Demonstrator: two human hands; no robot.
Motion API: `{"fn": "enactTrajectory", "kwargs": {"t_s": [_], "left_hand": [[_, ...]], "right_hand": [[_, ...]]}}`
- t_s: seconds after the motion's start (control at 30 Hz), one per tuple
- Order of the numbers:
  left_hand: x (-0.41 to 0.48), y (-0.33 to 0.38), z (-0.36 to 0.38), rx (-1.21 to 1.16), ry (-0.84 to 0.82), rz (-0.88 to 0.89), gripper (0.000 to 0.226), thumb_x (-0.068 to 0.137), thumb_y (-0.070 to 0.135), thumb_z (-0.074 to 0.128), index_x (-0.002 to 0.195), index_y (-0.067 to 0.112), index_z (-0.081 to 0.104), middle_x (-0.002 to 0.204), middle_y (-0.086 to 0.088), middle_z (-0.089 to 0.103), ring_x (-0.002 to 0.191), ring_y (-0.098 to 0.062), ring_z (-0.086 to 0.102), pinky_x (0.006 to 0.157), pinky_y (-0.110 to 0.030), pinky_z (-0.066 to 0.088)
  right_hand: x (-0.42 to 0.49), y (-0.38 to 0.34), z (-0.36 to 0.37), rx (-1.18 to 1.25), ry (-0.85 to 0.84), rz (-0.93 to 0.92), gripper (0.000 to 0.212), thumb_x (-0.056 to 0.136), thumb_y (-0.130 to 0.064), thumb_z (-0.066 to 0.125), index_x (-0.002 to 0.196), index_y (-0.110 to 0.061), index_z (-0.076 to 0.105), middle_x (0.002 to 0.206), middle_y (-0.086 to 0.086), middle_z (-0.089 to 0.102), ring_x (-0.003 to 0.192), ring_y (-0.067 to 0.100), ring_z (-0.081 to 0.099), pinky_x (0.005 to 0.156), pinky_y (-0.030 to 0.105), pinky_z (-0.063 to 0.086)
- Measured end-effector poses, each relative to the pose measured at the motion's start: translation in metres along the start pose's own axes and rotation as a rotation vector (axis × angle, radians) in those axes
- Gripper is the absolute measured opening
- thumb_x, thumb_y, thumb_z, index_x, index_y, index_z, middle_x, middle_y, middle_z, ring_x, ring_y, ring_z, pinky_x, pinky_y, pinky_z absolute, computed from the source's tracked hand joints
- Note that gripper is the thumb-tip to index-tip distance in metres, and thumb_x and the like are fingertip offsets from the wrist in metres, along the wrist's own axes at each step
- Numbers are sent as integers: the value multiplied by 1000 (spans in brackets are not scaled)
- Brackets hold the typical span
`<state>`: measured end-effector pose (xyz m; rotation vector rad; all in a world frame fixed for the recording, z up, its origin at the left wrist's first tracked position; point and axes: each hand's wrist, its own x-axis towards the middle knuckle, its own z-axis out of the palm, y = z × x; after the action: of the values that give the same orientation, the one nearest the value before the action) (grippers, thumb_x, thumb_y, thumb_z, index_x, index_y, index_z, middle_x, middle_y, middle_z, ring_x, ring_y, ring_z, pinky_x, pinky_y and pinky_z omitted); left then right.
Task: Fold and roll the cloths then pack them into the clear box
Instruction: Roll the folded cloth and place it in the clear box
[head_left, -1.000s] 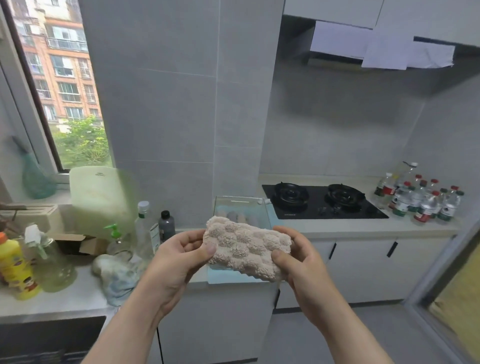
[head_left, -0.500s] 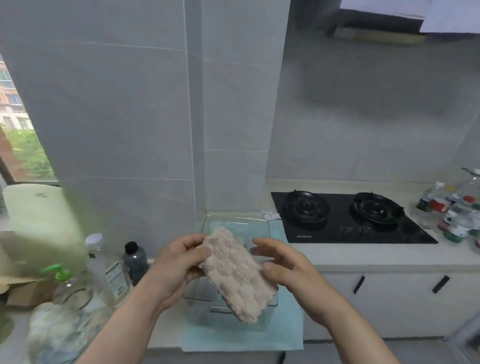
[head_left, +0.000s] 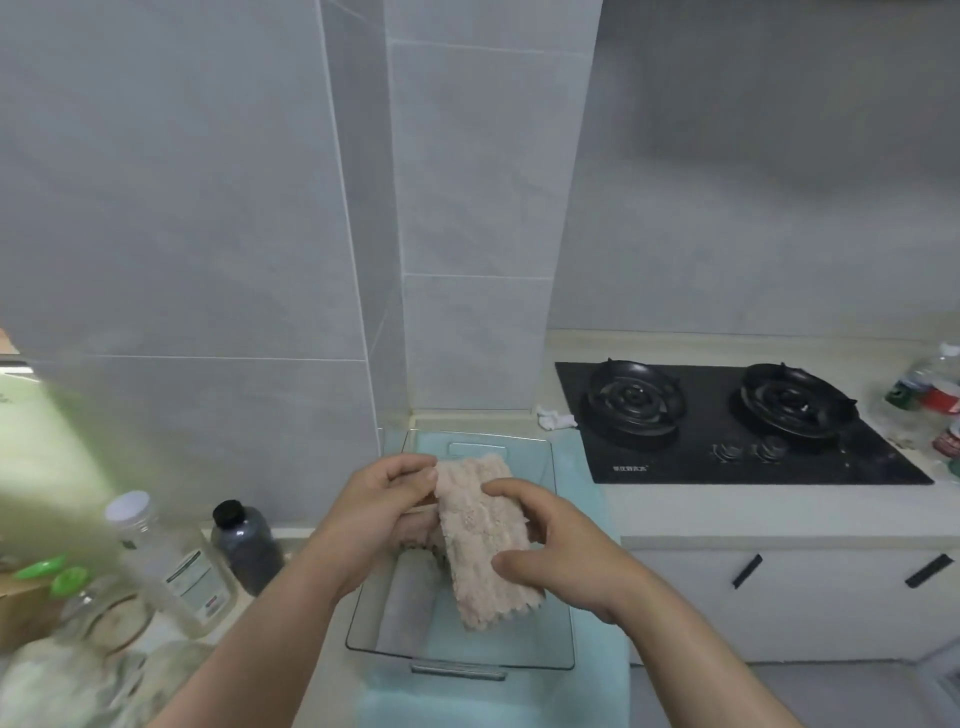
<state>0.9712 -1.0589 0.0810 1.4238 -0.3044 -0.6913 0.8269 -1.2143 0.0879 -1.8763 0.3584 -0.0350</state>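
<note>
Over clear box (head_left: 519, 647), beige cloth (head_left: 480, 525).

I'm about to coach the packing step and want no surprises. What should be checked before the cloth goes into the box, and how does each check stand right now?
1. Left hand and right hand both grip the beige bumpy-textured cloth: ok.
2. Cloth is over the open clear plastic box: ok.
3. Cloth rolled: not ok, it hangs as a flat folded strip.
4. Free room in the box: ok, its right half looks bare; a grey cloth lies along the left.
5. Box sits flat on the light blue mat: ok.
</note>
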Motion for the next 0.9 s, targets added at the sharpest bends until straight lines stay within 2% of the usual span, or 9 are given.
{"fn": "enactTrajectory", "kwargs": {"t_s": [0.1, 0.17, 0.23, 0.3, 0.43, 0.6, 0.7, 0.8, 0.9], "left_hand": [[20, -22, -27, 294, 147, 26, 10, 91, 11, 62, 94, 18, 70, 91, -2, 70, 84, -16, 65, 83, -35, 56], [31, -40, -43, 539, 183, 84, 11, 89, 9, 63, 91, 19, 69, 89, 5, 68, 83, -12, 62, 82, -28, 51], [41, -60, -54, 753, 161, 143, 16, 88, 9, 62, 101, 16, 69, 99, 5, 65, 91, -10, 58, 86, -24, 44], [49, -76, -62, 881, 113, 175, 23, 87, 8, 62, 108, 11, 68, 102, 2, 58, 99, -13, 54, 88, -22, 37], [59, -94, -69, 932, 22, 182, 25, 84, 11, 64, 108, 15, 68, 107, -1, 56, 104, -16, 54, 89, -20, 36], [61, -102, -78, 885, -20, 242, 22, 81, 7, 66, 101, 15, 70, 102, 3, 53, 100, -14, 55, 91, -28, 47], [59, -104, -80, 831, -62, 247, 22, 80, 4, 65, 99, 14, 69, 106, 3, 50, 102, -10, 54, 95, -30, 47], [56, -106, -82, 787, -100, 203, 21, 83, 5, 62, 98, 20, 65, 111, 12, 46, 108, 0, 49, 100, -22, 42], [55, -105, -85, 770, -78, 197, 23, 84, 3, 61, 93, 24, 63, 112, 13, 51, 112, 0, 48, 95, -4, 32]], "right_hand": [[24, 22, 14, -180, 26, 116, 61, 78, -15, 68, 130, -41, 48, 110, -12, 58, 81, 1, 58, 65, 15, 47], [40, 41, 29, -354, 1, 187, 68, 77, -19, 65, 138, -37, 41, 121, -7, 53, 94, 8, 57, 74, 16, 43], [54, 59, 46, -465, -53, 251, 70, 79, -20, 62, 143, -32, 36, 132, 0, 46, 112, 17, 53, 84, 19, 41], [66, 75, 65, -541, -99, 315, 66, 82, -19, 58, 143, -29, 34, 130, 6, 45, 117, 24, 51, 89, 23, 41], [82, 105, 97, -686, -161, 404, 49, 84, -16, 52, 131, -22, 39, 117, 13, 45, 103, 29, 52, 84, 31, 43], [98, 121, 127, -866, -182, 555, 66, 88, -23, 53, 145, -16, 23, 135, 20, 32, 117, 33, 48, 94, 37, 44], [104, 114, 137, -760, -164, 523, 60, 88, -21, 57, 142, -15, 31, 135, 20, 39, 116, 36, 49, 91, 38, 42], [100, 104, 131, -434, -174, 470, 57, 89, -18, 51, 143, -20, 31, 124, 6, 52, 105, 23, 53, 79, 26, 44], [98, 96, 122, -22, 125, 636, 46, 88, -16, 42, 132, -28, 31, 103, 4, 57, 88, 23, 61, 67, 33, 52]]}}
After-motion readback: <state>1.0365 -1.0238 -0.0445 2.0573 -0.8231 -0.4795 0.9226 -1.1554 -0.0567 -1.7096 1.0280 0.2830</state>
